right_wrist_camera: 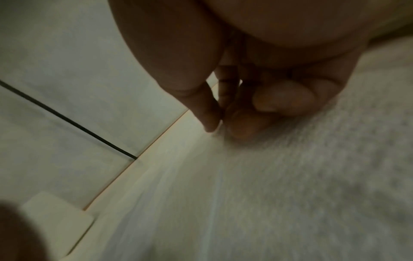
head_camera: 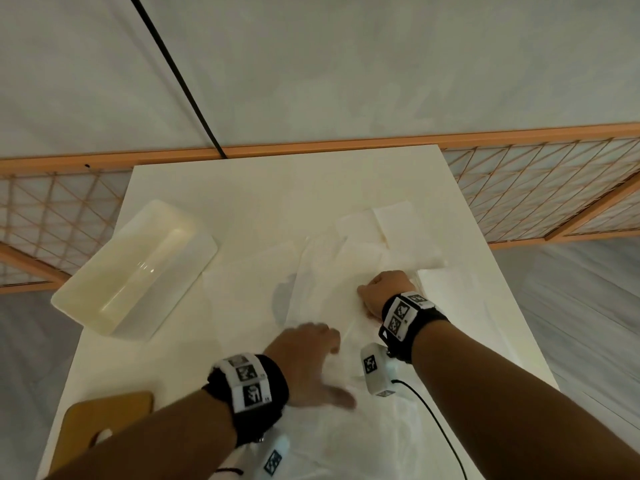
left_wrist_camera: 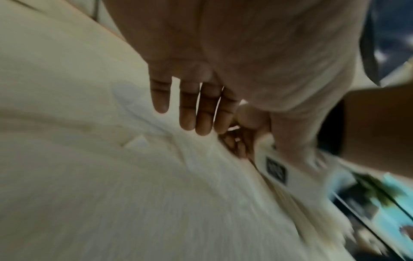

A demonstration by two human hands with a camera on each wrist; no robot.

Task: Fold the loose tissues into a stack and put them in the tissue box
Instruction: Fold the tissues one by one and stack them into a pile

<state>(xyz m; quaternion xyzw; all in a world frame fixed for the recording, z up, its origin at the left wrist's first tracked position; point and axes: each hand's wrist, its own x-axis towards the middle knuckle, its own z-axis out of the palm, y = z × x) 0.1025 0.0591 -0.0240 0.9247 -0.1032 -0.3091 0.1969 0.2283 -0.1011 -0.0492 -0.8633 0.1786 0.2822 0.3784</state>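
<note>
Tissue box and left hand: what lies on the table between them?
In the head view, between the tissue box and the left hand lies only a flat loose tissue on the table; nothing else.

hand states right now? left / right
Left hand: open, fingers straight over the loose tissue.
Right hand: fingers curled, pinching the tissue.

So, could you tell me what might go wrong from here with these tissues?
1. The right hand pinches a thin tissue sheet while the open left hand sweeps over it; the sheet could tear or crease.
2. The loose tissues overlap untidily, so the fold may come out uneven.
3. The tissue box sits far left, so a stack could slip apart when carried.
</note>
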